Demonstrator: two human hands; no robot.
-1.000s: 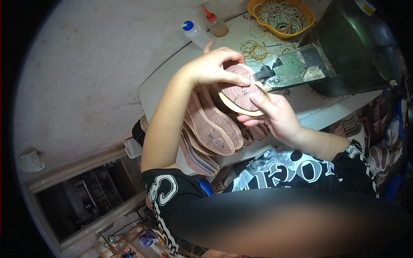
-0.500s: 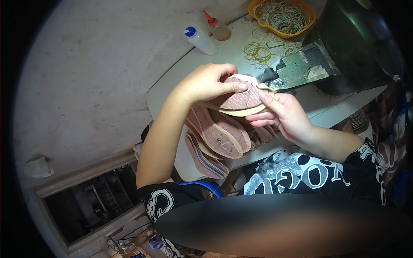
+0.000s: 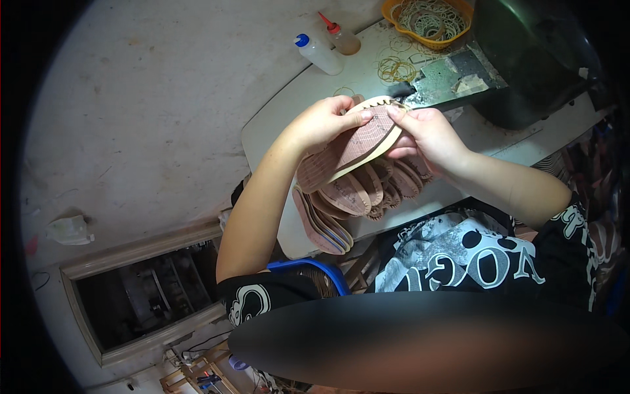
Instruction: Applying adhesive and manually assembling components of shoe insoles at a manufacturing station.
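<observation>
A pinkish-brown shoe insole with a gridded face and a pale, notched rim is held tilted above the table in both hands. My left hand grips its left side, thumb on the face and fingers behind. At the far toe edge, my right hand pinches the rim between thumb and fingers. Beneath lie several similar insoles, fanned out and overlapping. A layered stack of insoles stands by the table's near left edge.
The pale table carries a green metal machine, loose rubber bands and a yellow basket of bands. Two squeeze bottles, one blue-capped, one red-tipped, stand at the back. A blue-rimmed bin is below.
The insole has swung to a steeper slant and now shows more of its length. My right hand has moved up and left along the rim. The whole view has shifted slightly.
</observation>
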